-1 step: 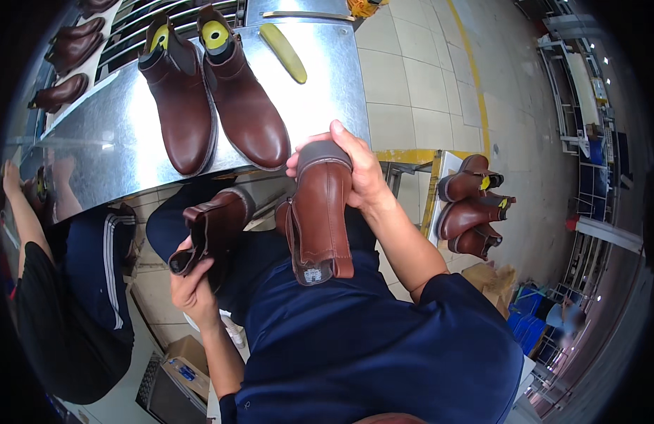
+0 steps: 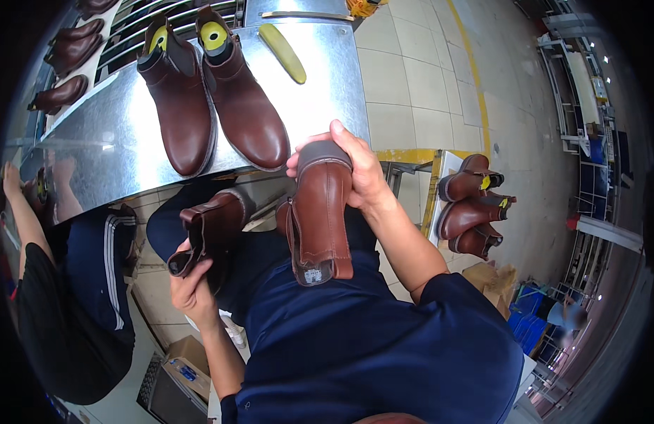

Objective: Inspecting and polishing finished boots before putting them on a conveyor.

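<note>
Here, the right hand [image 2: 359, 173] keeps a closed grip around the grey-soled heel end of one brown leather ankle boot [image 2: 320, 219], held sole-up above the lap. The left hand [image 2: 193, 286] is closed on the shaft of a second brown boot [image 2: 212, 230], lower and to the left. Two more brown boots [image 2: 214, 99] stand on the shiny metal desk [image 2: 320, 92] beside one yellow-green shoehorn [image 2: 283, 53]; three boots [image 2: 474, 205] lie on the rack at right.

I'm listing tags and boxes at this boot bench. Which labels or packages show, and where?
White label: small rectangle inside the boot held by the right hand.
Yellow tags: on boots on the right rack.
Cardboard box: brown, on the floor, lower left.
</note>
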{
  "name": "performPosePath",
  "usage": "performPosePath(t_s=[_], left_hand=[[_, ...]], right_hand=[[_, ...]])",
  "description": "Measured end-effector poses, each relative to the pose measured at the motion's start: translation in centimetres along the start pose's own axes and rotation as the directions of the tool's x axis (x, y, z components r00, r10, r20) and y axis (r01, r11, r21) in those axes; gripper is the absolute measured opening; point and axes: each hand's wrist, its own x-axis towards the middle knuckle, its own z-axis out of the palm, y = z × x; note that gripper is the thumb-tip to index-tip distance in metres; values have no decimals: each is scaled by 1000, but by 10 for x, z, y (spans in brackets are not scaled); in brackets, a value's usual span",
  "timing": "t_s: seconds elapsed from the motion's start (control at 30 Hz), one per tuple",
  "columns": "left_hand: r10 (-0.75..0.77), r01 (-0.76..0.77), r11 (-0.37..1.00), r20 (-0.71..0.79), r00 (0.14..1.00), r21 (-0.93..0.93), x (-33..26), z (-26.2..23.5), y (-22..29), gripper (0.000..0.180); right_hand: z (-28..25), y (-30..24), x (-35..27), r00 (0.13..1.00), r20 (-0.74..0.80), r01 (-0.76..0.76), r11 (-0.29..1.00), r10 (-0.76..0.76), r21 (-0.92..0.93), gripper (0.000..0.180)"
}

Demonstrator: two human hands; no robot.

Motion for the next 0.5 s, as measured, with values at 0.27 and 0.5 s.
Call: performPosePath(t_s=[0.27, 0.5], left_hand=[[-57, 57, 998, -32, 998, 6, 0, 4, 0, 26], [-62, 62, 998, -19, 998, -4, 5, 7, 1, 26]], right_hand=[[3, -19, 2, 992, -126, -7, 992, -8, -122, 60], [-13, -42, 2, 984, -5, -176, 981, 177, 78, 62]])
